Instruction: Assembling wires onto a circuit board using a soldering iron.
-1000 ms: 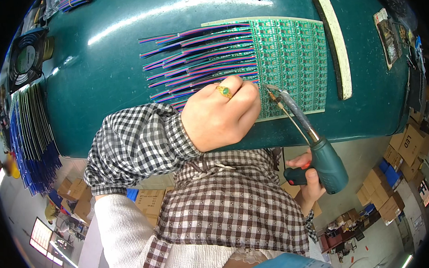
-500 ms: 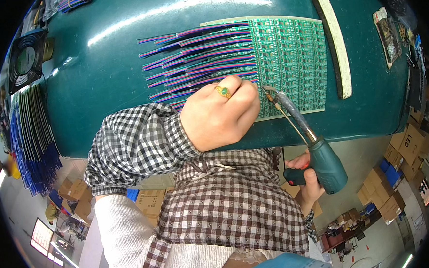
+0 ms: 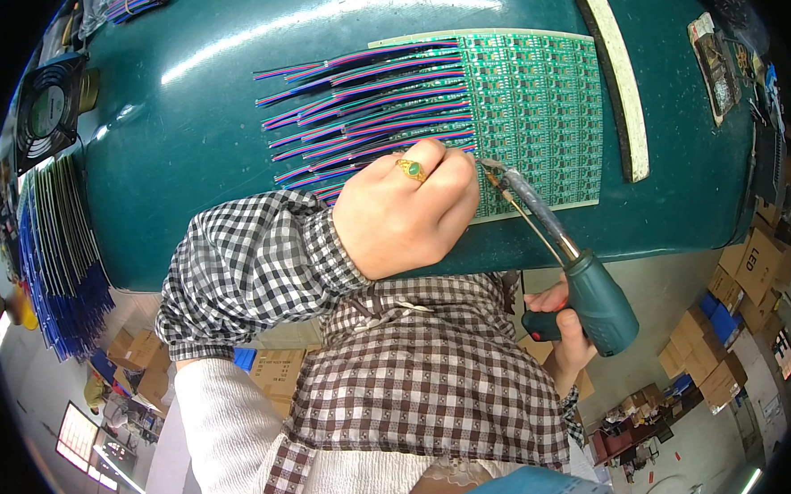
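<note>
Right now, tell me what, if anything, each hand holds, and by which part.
The right hand holds the soldering gun by its handle. The left hand is over the wires and green board; whether its fingers hold anything cannot be told.

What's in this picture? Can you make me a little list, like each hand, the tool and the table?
Left hand: over wires beside green circuit boards; grip hidden
Right hand: holds soldering gun
Gun tip: near left hand; touching unclear
Table: green, shiny
On its right: white-topped bar
On its left: black fan
</note>
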A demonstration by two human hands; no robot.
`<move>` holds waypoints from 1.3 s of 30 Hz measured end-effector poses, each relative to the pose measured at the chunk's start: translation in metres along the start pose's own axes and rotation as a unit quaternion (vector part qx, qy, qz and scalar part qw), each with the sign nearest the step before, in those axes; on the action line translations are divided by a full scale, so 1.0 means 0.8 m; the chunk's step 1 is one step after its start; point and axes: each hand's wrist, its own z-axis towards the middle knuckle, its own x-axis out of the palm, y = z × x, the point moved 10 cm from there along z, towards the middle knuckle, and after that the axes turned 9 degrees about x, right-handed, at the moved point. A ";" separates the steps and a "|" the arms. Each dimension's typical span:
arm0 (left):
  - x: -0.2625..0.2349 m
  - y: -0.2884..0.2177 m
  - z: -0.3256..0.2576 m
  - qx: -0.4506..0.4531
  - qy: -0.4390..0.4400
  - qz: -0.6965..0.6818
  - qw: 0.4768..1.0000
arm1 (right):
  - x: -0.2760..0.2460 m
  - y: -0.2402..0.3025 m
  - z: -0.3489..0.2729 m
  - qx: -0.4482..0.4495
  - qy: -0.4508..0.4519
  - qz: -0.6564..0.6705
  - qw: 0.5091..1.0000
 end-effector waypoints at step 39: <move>0.000 -0.005 -0.009 0.027 -0.047 0.057 0.997 | -0.007 -0.004 -0.004 -0.029 0.012 0.003 0.999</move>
